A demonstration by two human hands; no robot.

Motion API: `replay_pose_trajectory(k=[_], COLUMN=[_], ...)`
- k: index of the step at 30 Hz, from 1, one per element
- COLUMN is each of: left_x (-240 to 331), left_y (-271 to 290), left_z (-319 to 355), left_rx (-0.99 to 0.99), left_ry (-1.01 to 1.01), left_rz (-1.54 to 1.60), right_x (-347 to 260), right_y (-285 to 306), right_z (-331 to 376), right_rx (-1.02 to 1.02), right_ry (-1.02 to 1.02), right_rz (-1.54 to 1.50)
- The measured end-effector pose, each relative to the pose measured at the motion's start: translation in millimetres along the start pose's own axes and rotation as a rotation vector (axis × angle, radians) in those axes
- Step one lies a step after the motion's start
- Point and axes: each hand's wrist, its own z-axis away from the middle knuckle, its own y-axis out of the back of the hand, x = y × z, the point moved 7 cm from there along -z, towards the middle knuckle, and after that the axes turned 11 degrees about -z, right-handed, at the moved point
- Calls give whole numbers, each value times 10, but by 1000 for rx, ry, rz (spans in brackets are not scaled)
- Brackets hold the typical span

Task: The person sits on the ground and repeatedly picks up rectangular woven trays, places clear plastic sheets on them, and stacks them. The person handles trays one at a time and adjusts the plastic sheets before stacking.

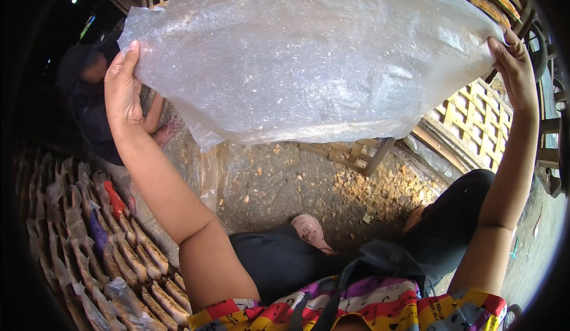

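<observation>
A large, cloudy clear plastic sheet hangs spread between my raised hands, across the upper middle of the head view. It is speckled with small pale flecks, and its lower edge sags a little. At the left, my left hand pinches the sheet's edge between thumb and fingers. My right hand grips the opposite corner at the far right, with the thumb pressed on top. Both arms are stretched out. What lies directly behind the sheet is hidden.
Several rows of plastic-wrapped flat pieces stand at the lower left. A wooden lattice rack leans at the right; part of another lattice frame shows below the sheet. Tan crumbs cover the floor. Another person sits at the left.
</observation>
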Motion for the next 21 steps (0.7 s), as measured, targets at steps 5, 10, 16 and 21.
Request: replay_pose_trajectory(k=[5,10,16,21], left_x=[-55,-88,-16,275], left_y=[-245,-401,-579,-678], left_z=[-14,-60,-165,56], left_rx=[-137,-199,-314,-528], left_ry=[4,-41,-199,-322], left_rz=[-48,16,477,663], right_x=[-55,105,38,67], right_y=[308,127,-454,-1289], right_z=[49,127,558,650], right_rx=[84,-267,-846,-1070], right_ry=[-28,-189,-513,-247], right_rz=[-61,-19,-223,171])
